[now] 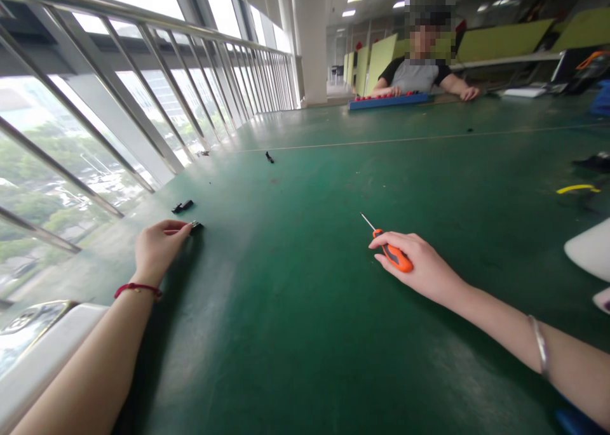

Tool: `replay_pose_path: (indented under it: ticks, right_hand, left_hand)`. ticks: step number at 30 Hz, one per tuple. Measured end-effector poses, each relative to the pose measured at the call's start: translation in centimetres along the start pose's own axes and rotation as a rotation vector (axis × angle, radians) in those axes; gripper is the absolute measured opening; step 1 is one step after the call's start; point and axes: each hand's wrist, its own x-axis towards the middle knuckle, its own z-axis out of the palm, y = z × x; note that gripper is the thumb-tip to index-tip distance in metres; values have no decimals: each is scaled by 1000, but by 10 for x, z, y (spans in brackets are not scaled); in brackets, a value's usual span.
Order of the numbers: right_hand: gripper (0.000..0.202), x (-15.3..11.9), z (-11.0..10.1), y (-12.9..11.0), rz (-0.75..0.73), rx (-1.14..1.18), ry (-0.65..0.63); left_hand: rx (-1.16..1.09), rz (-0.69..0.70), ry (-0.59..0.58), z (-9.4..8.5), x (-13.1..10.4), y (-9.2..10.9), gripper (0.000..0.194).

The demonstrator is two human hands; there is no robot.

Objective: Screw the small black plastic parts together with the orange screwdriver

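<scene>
My left hand point(162, 246) pinches a small dark part point(197, 227) between thumb and fingers, low over the left side of the green table point(286, 308). What kind of part it is I cannot make out. Just beyond it lies another small black piece point(182, 206). My right hand point(410, 260) is around the orange and black handle of a screwdriver point(398, 257), with its thin shaft pointing away and to the left. Whether the screwdriver rests on the tabletop or is slightly lifted, I cannot tell.
A metal railing point(143, 86) runs along the left edge beside windows. Farther back lies a small black piece point(269, 158). Across the table a person point(414, 73) sits behind a blue tray point(388, 101) with red items. A yellow-handled tool point(577, 188) and white objects point(591, 251) are at right.
</scene>
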Motion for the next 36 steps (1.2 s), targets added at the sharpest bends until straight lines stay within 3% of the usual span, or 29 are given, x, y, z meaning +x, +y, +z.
replay_pose_path:
  ticks: [12,25,36]
  right_hand:
    - [12,0,1,2,-1,8,-9]
    - [13,0,1,2,-17,-21,-12]
    - [14,0,1,3,-39,-31,-8]
  left_hand:
    - [-36,20,-53,1,7,-9,37]
    - [-66,26,-86,-2,10,-13,32]
    - [-95,88,-61,1,11,-16,31]
